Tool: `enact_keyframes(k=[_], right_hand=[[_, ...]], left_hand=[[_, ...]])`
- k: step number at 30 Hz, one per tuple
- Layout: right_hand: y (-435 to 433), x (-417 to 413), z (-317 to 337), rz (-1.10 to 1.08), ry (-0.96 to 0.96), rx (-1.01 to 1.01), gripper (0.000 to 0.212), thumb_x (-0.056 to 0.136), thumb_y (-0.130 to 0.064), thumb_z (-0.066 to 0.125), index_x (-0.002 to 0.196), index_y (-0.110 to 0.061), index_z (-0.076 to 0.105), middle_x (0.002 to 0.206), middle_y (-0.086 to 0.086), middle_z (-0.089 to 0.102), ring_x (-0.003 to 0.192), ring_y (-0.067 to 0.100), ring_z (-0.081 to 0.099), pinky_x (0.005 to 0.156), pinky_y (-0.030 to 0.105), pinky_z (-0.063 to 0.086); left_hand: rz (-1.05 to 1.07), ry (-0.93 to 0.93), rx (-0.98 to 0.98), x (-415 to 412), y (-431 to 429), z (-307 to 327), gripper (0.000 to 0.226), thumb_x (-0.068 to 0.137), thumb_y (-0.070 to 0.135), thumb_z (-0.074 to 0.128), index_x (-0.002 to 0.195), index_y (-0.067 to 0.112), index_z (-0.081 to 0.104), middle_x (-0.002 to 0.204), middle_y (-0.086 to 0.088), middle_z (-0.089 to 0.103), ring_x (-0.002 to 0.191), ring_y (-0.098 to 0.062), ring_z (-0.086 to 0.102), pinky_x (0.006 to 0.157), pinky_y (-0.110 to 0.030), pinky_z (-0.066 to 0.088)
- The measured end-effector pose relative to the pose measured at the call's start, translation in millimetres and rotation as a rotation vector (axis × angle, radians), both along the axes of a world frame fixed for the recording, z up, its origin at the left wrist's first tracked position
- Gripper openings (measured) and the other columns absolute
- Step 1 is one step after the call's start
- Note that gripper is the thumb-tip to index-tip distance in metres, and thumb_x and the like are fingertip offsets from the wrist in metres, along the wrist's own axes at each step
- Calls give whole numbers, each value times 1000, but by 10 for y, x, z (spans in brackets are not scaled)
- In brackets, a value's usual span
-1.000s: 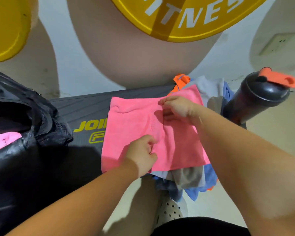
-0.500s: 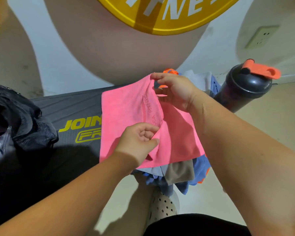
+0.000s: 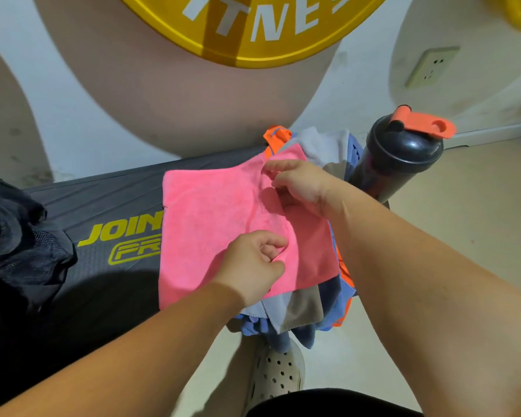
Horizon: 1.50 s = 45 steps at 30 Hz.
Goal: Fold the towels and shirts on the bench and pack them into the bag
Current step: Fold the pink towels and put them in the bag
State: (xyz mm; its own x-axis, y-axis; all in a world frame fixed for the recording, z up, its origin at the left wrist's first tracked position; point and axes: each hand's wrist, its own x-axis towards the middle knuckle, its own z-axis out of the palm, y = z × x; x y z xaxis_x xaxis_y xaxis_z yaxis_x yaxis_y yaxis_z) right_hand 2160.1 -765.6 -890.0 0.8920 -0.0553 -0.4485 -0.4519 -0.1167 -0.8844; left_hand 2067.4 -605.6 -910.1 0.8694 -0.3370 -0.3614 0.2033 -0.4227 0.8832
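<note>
2 hands, left hand and right hand, pinch pink towel.

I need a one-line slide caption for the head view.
Left hand and right hand pinch a pink towel over the clothes pile on the black bench, shaker bottle beside.

Black shorts — and a beige clog with round holes on the foot.

Towel atop clothes pile on bench, bag at left, shaker bottle at right.
</note>
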Motion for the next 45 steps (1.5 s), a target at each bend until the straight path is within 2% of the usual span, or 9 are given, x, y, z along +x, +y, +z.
enact_keyframes(k=[6,10,12,16,22,27,35,40,45], right_hand=[[-167,102,29,-86,-145,-71,34,83,3,49,104,-9,72,84,8,57,70,20,52,62,31,39],[-171,110,-97,239,-221,-860,22,88,-24,49,81,-10,65,88,8,61,88,30,56,75,36,42],[-66,118,-109,303,-348,-1061,41,87,-42,41,97,-11,67,113,12,60,107,37,55,89,42,46],[337,148,-45,533,-465,-986,48,98,-39,52,140,-16,54,153,12,41,139,31,40,114,39,30],[909,186,-212,787,-327,-1091,52,101,-53,35,150,-35,35,159,-3,31,141,30,31,111,53,28],[1283,380,-277,904,-311,-1077,50,102,-49,33,152,-42,29,164,-11,18,148,28,18,113,56,21],[1571,441,-574,969,-250,-1154,64,97,-68,15,155,-44,12,167,-5,-2,153,27,0,116,58,11],[1610,511,-570,866,-285,-1140,66,97,-68,16,155,-38,24,166,0,9,152,24,7,114,56,13],[1701,572,-546,803,-270,-1138,69,100,-62,17,157,-23,20,165,-5,15,152,22,11,112,54,18]], left_hand=[[-21,-1,-121,6,-95,112,30,83,1,72,107,18,70,73,3,61,55,-10,54,56,-22,48],[-22,-42,18,41,-2,35,22,86,35,75,104,24,72,79,7,65,71,-14,65,73,-28,54],[40,-144,123,123,191,-48,9,88,33,71,94,28,72,76,11,64,70,-10,63,74,-27,53],[217,-338,344,330,741,-190,6,84,26,74,81,25,69,67,10,60,70,-16,58,71,-27,47],[269,-366,585,357,1480,-430,31,80,38,74,72,18,52,64,5,57,72,-25,58,66,-35,47],[42,-226,844,374,1601,-498,46,78,61,66,70,16,58,74,0,63,82,-25,62,71,-36,52],[-4,-125,610,402,1633,-450,25,81,34,78,72,14,68,75,-1,68,78,-21,63,71,-30,51],[56,-183,502,339,1739,-501,19,76,23,80,67,14,66,64,6,60,70,-21,61,66,-31,50],[43,-125,387,345,1783,-481,25,70,10,78,61,17,56,61,5,58,53,-9,50,55,-23,39]])
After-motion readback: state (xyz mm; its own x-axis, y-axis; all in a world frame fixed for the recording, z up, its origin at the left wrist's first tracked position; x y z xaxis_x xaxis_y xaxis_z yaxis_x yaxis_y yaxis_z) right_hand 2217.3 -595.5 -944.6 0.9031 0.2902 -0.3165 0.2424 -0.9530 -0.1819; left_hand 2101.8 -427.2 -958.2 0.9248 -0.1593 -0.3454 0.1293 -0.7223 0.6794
